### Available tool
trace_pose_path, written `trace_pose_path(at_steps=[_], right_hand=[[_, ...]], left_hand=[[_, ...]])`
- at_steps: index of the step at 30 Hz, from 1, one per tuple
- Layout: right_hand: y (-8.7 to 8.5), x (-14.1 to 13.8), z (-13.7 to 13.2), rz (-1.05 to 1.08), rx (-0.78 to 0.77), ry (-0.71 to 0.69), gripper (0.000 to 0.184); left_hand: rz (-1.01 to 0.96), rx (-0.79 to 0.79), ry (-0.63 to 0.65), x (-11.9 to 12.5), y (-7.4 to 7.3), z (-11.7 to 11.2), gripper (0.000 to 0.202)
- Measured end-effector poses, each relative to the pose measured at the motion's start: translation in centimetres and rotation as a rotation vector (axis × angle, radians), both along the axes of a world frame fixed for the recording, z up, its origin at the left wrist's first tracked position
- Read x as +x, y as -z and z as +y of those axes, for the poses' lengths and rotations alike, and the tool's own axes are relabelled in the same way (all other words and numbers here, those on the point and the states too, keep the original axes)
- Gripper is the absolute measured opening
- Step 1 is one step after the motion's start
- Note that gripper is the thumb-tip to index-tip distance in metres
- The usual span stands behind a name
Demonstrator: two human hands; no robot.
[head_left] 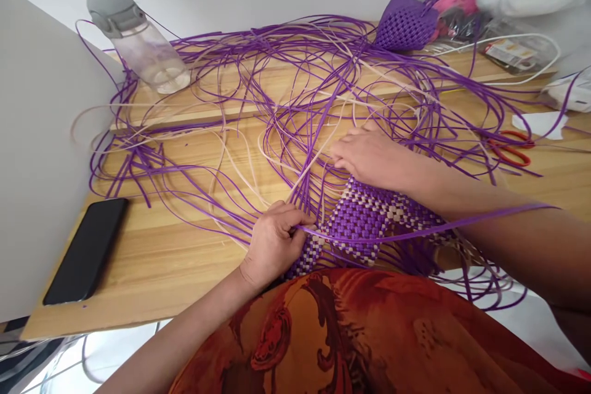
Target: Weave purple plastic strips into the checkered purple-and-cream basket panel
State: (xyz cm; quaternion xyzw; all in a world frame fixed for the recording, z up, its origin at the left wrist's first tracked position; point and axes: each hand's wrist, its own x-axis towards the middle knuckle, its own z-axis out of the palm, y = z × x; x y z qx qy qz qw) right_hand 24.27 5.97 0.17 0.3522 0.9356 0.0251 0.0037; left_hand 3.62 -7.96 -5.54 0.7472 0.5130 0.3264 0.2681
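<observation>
Hands (272,240) (369,154) amid strands (295,104), phone (87,249), scissors (510,148)

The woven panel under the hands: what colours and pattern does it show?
Purple and cream checks on the woven panel, in the head view.

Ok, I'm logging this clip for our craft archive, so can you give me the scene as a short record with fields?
Setting: wooden table against a white wall
Left hand: fingers pinch a purple strip at the edge of the woven panel
Right hand: rests on loose strips above the panel
Panel: purple and cream checks, at the table's near edge
Far left: bottle
Near left: phone
Right: scissors
Back: small woven basket
</observation>
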Motion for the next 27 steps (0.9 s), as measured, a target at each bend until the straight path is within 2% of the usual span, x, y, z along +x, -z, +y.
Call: trace_pose_path(at_steps=[3,7,13,19,27], right_hand=[[0.3,-1.1,-2.5,0.085,-0.083,-0.096,0.012],[0.8,-2.0,-4.1,0.167,-0.063,-0.144,0.025],[1.2,-2.0,-4.6,0.149,0.018,-0.193,0.024],[0.7,-2.4,-5.2,0.05,-0.201,-0.311,0.02],[1.2,-2.4,-4.7,0.045,-0.273,-0.255,0.017]], left_hand=[[0.015,-0.014,-0.005,-0.1,-0.1,-0.1,0.023],[0.025,-0.019,-0.017,0.0,-0.2,-0.1,0.014],[0.058,-0.022,-0.023,0.1,-0.1,0.0,0.011],[0.071,-0.006,-0.018,0.0,-0.2,0.0,0.011],[0.053,0.039,0.002,-0.2,0.0,-0.1,0.014]])
